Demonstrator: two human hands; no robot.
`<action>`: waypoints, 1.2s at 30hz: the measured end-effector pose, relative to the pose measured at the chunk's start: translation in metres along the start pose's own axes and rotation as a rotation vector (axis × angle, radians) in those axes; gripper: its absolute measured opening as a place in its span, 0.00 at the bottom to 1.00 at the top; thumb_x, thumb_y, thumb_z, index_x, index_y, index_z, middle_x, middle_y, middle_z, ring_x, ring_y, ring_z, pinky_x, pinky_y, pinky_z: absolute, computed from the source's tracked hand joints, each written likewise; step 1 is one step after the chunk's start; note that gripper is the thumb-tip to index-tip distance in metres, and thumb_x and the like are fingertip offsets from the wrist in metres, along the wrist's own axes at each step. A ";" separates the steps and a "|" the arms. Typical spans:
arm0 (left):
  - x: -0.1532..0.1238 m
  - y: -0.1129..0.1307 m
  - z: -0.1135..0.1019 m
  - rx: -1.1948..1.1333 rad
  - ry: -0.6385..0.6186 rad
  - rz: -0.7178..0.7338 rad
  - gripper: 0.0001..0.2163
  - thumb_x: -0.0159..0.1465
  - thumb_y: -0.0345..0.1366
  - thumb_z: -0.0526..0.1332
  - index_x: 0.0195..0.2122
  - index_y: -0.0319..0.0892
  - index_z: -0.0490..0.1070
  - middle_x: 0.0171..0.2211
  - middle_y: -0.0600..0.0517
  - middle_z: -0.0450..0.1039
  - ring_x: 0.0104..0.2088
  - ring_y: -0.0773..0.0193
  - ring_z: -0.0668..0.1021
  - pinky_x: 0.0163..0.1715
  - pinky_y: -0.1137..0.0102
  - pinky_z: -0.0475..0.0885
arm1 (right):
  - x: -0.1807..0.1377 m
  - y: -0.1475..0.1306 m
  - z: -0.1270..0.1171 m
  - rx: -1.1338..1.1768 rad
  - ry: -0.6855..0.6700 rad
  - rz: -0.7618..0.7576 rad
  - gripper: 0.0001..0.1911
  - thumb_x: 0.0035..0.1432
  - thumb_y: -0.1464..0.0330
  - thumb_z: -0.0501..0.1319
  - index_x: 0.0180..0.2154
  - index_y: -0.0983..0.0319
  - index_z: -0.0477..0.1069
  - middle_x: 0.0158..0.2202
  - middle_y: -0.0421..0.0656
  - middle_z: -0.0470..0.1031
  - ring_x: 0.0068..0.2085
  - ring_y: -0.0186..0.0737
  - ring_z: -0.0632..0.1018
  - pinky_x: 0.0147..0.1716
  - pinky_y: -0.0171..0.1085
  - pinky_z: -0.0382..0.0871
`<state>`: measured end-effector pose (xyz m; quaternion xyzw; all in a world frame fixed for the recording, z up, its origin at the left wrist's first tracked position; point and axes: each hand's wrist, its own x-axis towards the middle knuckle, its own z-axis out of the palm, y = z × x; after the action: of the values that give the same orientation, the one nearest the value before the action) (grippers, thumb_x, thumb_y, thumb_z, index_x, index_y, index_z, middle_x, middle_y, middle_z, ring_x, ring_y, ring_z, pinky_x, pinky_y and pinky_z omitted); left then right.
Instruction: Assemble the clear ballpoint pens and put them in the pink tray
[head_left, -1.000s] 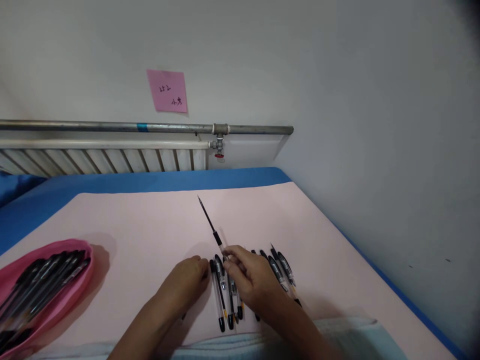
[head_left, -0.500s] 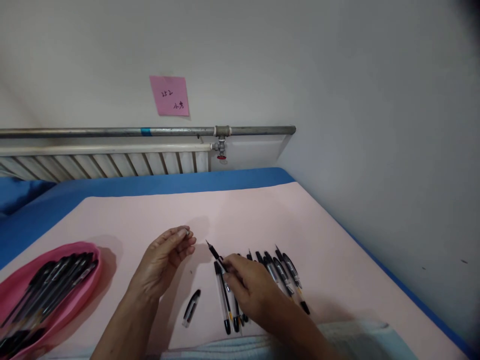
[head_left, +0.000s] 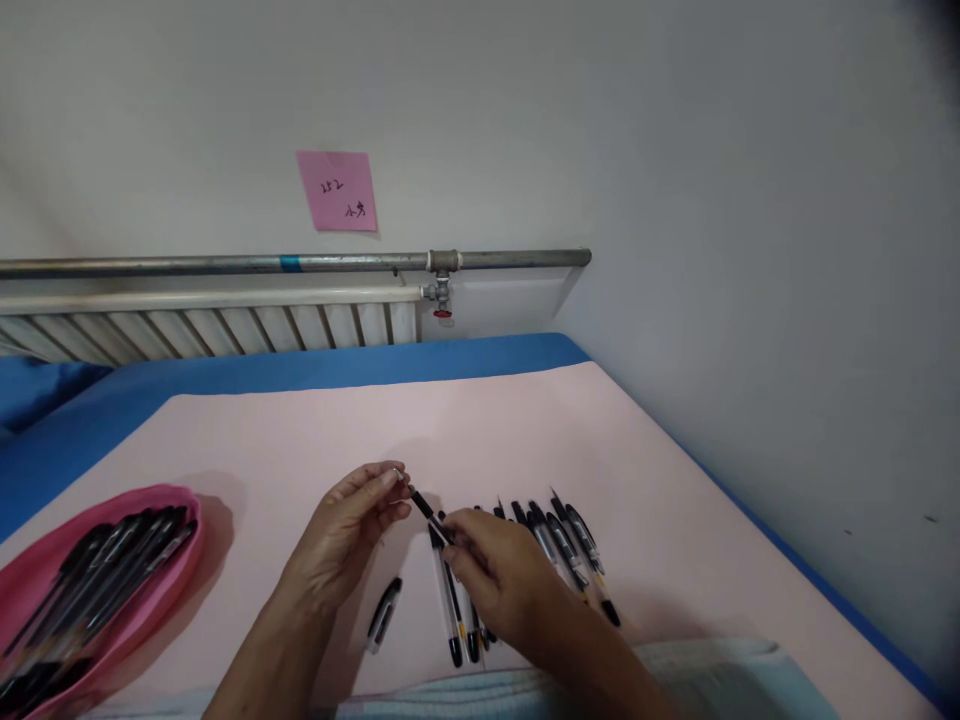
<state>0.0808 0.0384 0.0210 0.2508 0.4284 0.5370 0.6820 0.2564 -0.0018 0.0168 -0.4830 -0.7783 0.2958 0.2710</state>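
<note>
My right hand (head_left: 502, 580) is closed round a pen (head_left: 422, 503) with a black grip, its point slanting up to the left. Between the thumb and finger of my left hand (head_left: 345, 530) is a tiny silvery pen tip piece (head_left: 398, 474), partly covered by the fingers. It meets the front end of the pen, or nearly so. A black-and-clear pen cap (head_left: 385, 615) lies on the pink sheet below my left hand. Several pens (head_left: 450, 610) lie under and beside my right hand, partly hidden by it.
On the left stands a pink bowl (head_left: 196, 560) full of black pens. More capped and uncapped pens (head_left: 574, 550) lie to the right on the pink sheet (head_left: 337, 425). A wall (head_left: 750, 250) rises along the right side, and a radiator (head_left: 225, 325) runs behind.
My left hand has moved right with the small tip piece, up to the front end of the pen. My right hand and its pen have stayed nearly in place.
</note>
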 end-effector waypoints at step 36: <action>0.002 -0.015 0.004 0.118 -0.007 -0.014 0.08 0.46 0.34 0.68 0.24 0.36 0.73 0.26 0.51 0.74 0.26 0.70 0.74 0.28 0.75 0.69 | 0.000 0.000 0.007 -0.038 0.023 0.012 0.05 0.55 0.73 0.52 0.33 0.62 0.65 0.28 0.40 0.70 0.29 0.33 0.68 0.27 0.31 0.55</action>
<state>0.0923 0.0362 0.0102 0.2896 0.4588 0.5052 0.6712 0.2515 -0.0032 0.0126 -0.4960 -0.7777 0.2770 0.2690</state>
